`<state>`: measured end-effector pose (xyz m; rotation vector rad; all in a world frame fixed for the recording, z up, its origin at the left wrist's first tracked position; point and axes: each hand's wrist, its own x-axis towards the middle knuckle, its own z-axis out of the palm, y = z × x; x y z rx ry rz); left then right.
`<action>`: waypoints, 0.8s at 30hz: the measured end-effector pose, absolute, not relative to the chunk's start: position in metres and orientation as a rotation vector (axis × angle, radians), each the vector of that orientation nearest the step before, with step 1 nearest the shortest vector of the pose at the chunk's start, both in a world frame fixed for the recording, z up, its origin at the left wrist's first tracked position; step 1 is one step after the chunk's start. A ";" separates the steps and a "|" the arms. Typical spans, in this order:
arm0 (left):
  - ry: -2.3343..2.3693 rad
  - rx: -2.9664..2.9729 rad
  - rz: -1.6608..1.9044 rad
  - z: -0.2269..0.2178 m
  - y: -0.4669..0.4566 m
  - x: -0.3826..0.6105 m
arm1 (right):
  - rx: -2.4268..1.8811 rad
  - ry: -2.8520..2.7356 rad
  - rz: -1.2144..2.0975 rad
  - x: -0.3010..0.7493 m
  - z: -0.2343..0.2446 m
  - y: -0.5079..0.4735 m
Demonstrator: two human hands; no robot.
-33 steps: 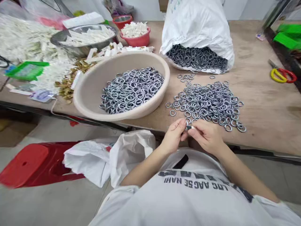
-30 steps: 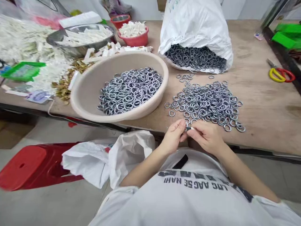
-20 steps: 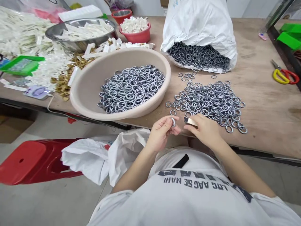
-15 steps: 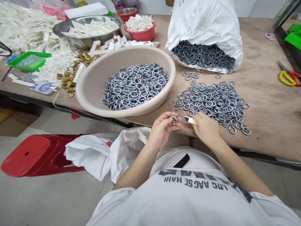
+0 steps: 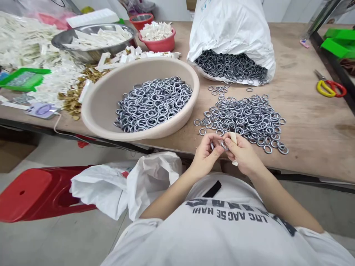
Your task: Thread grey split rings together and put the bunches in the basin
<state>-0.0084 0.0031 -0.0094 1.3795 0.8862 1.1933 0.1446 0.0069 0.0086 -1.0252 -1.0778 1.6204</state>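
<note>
My left hand [image 5: 204, 156] and my right hand [image 5: 244, 154] meet at the table's front edge. A grey ring [image 5: 212, 146] sits in the curled fingers of my left hand. Another ring [image 5: 224, 145] is pinched where the fingertips of both hands come together. Held in my right hand is a cutter knife [image 5: 234, 138] with a cream handle, its dark tip pointing away from me. Just beyond my hands lies a loose pile of grey rings [image 5: 246, 116]. To the left stands a large beige basin [image 5: 97, 111] with many such rings in it.
Behind the pile a white sack [image 5: 230, 29] spills darker rings. Scissors [image 5: 330, 88] lie at the right. A steel bowl [image 5: 94, 55], a red bowl [image 5: 161, 45], a green tray [image 5: 16, 87] and white strips crowd the left. A red stool [image 5: 27, 192] stands below.
My hands have come together, with my left hand moving right. The cutter knife has turned from pointing left to pointing away from me. The view has shifted slightly to the right.
</note>
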 end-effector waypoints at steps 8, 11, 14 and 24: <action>0.805 1.008 1.195 -0.013 0.001 0.003 | -0.992 -1.125 1.484 0.134 0.006 -0.009; 0.833 0.943 1.205 -0.008 0.000 0.005 | -0.982 -1.223 1.351 0.137 0.008 -0.014; 0.846 0.914 1.230 -0.004 -0.005 0.007 | -0.987 -1.257 1.318 0.138 0.008 -0.016; 0.761 0.772 1.137 0.005 -0.016 0.009 | -1.091 -1.652 1.041 0.151 0.022 -0.009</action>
